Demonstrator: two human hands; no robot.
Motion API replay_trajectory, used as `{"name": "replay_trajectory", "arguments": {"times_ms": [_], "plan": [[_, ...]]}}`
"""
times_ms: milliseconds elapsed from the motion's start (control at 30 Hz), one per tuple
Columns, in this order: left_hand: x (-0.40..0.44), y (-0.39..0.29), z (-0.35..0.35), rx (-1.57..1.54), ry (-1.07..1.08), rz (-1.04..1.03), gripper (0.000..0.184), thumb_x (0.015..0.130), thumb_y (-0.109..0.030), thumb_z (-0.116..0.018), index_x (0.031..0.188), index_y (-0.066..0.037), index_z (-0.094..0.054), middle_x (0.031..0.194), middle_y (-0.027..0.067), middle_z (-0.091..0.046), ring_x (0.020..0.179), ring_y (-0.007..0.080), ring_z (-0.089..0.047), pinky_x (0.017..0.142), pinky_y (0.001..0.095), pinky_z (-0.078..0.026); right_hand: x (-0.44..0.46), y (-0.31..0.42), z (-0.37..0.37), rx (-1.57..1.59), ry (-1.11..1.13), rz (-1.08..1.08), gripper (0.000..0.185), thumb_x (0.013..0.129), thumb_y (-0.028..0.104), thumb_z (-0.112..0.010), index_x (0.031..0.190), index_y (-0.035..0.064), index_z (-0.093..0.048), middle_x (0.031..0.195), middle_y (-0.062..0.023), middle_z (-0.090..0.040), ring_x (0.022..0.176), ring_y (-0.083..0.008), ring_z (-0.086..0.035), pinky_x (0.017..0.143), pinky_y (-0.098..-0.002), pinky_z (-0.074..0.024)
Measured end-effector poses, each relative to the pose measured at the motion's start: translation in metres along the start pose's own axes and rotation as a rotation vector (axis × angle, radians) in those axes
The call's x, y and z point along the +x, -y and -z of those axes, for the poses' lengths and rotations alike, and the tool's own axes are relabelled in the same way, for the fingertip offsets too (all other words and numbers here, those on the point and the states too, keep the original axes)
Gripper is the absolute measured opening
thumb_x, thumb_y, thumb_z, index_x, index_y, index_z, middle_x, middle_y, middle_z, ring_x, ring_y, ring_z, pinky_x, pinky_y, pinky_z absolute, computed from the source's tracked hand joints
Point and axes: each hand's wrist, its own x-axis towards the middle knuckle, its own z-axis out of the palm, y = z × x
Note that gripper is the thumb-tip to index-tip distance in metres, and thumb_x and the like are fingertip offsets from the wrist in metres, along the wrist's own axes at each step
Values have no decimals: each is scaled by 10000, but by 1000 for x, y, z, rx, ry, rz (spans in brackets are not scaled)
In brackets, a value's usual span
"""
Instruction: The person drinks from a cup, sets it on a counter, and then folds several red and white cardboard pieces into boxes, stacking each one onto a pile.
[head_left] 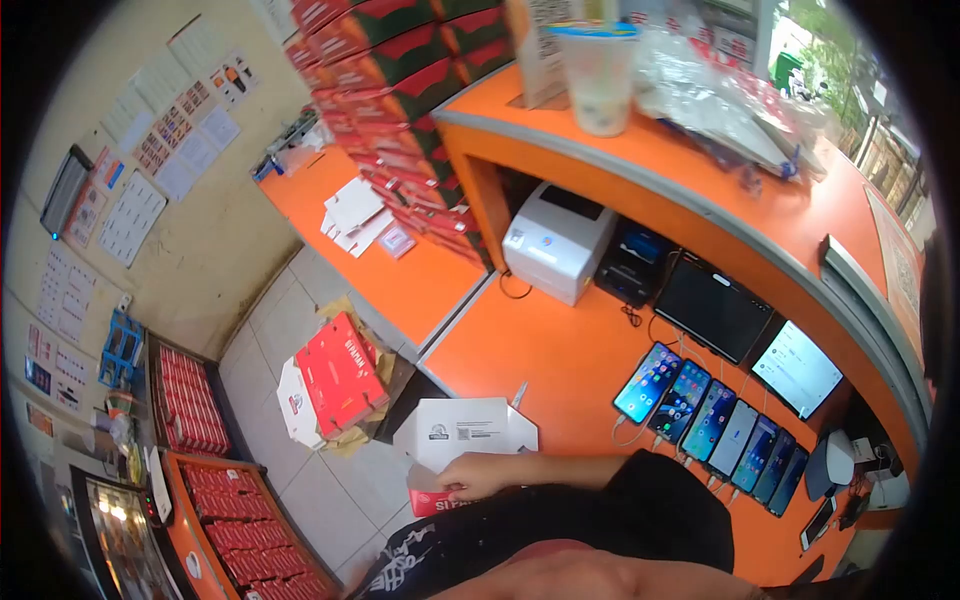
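Note:
My right hand [475, 475] reaches across from the right, its fingers curled over the near side of a cardboard food box [465, 430]. The box has red outer walls and a white inside, and its lid is raised, with a round dark logo and a square code printed on it. It sits at the orange counter's near left corner, close to my black shirt. What lies inside the box is hidden by my hand and the box wall. My left hand does not show.
Several lit phones [690, 400] lie on the orange counter [560, 350], near a tablet [715, 308] and a white label printer [560, 240]. Red boxes [340, 372] rest low on the left; tall box stacks [400, 100] stand behind. A drink cup [600, 85] tops the shelf.

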Motion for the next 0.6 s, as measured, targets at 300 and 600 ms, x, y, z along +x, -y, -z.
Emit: {"name": "replay_trajectory", "arguments": {"times_ms": [300, 600], "plan": [[-115, 97, -97, -2147, -81, 422, 676, 802, -330, -560, 1353, -52, -283, 1275, 207, -425, 1194, 314, -409, 988, 455, -332, 218, 43, -134, -80, 495, 274, 164, 734, 174, -603, 852, 62, -580, 753, -132, -603, 728, -320, -592, 625, -408, -444], [-126, 218, 45, -2213, -387, 307, 550, 853, -410, -500, 1244, -36, -399, 1185, 154, -505, 1081, 293, -507, 902, 429, -427, 421, 110, -340, -442, 883, 703, 128, 718, 177, -579, 831, 150, -631, 733, -85, -609, 783, -272, -592, 695, -417, -386]]}}
